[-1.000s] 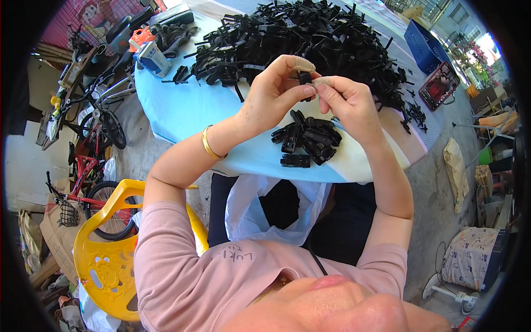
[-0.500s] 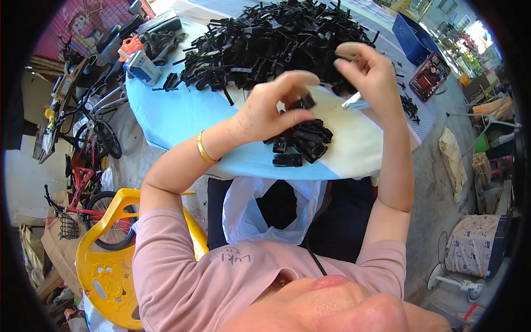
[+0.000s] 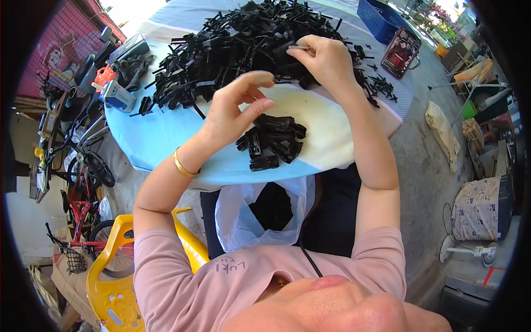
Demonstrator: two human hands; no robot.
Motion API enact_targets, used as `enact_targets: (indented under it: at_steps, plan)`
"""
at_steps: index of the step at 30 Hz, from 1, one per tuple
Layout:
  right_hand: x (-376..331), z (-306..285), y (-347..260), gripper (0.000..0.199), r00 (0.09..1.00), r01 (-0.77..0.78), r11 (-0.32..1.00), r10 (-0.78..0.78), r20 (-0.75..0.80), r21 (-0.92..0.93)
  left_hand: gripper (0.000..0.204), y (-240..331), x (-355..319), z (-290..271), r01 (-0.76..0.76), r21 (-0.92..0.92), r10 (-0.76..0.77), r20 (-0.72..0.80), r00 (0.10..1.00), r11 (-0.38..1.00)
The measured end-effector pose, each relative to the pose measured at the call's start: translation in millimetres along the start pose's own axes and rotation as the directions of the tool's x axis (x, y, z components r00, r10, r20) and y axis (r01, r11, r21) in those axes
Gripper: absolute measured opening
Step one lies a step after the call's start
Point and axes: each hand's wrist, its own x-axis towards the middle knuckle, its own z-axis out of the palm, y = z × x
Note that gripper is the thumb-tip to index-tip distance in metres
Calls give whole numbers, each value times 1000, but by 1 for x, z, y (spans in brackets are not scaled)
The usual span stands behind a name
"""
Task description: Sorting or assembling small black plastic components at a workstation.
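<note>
right hand [image 3: 326, 58] reaching into big heap of black plastic clips [image 3: 232, 44] on round blue desk [image 3: 160, 133], pinching a thin pale strip [image 3: 300, 47]. left hand [image 3: 235, 108] half open, empty, above small pile of black clips [image 3: 271, 141].

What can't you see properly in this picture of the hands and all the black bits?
All in the head view:
- What the right hand pinches: a thin pale piece, too small to tell its kind.
- The left hand palm side: turned away, so whether it holds anything is unclear.
- The white bag contents: dark inside, partly hidden by the table edge.
- Single shapes in the big black pile: too tangled.
</note>
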Motion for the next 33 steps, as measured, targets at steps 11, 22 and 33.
enact_targets:
  at_steps: [11, 22, 33]
  plan:
    - [-27, 16, -41, 17, 971, 231, 898, -191, -141, 374, 64, -18, 5, -3, 70, -367, -118, -108, 987, 927]
    - [-42, 19, -52, 19, 820, 554, 832, -545, -174, 4, 46, 2, 5, -4, 118, -674, -204, -50, 978, 730]
    - [-33, 1, -56, 18, 934, -287, 487, -51, 355, 825, 41, 5, -1, -2, -87, -247, 66, -92, 994, 965]
